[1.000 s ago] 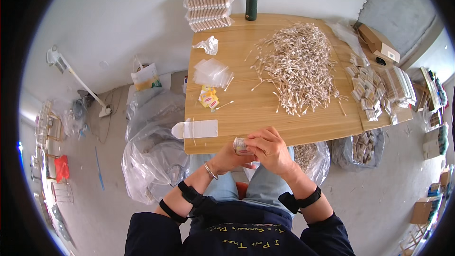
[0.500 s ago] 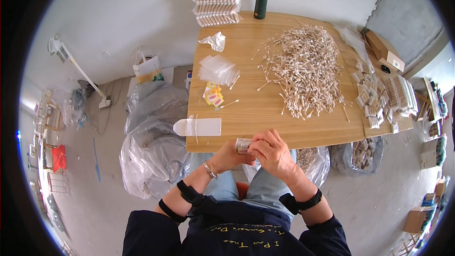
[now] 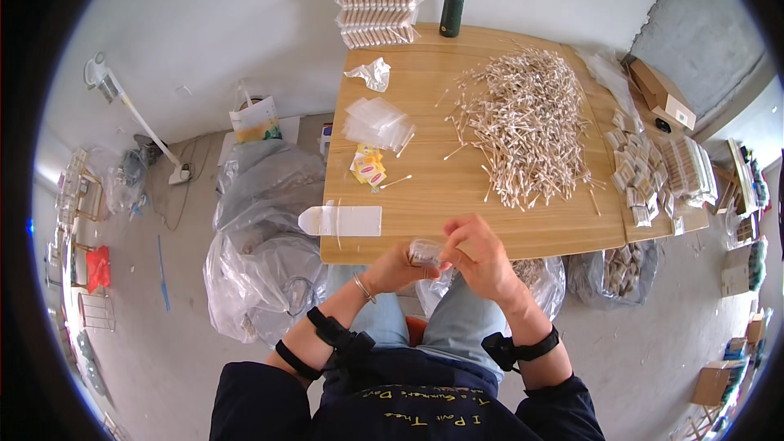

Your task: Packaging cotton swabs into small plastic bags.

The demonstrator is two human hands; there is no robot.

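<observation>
Wooden tabletop point(image 3: 457, 196), near edge: small clear plastic packet point(image 3: 425, 251) pinched between left hand point(image 3: 395, 268) at its 7 o'clock and right hand point(image 3: 480, 255) at its 3 o'clock, fingers closed on it; cotton-swab pile point(image 3: 527, 126) lies at 1 o'clock.

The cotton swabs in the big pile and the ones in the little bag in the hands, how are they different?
The big pile of cotton swabs lies loose and scattered across the wooden table; the small clear bag of swabs keeps its few bundled together. The pile lies untouched; the bag is held at the table's near edge by the left hand and right hand. The pile is far larger. Both look the same pale colour.
</observation>
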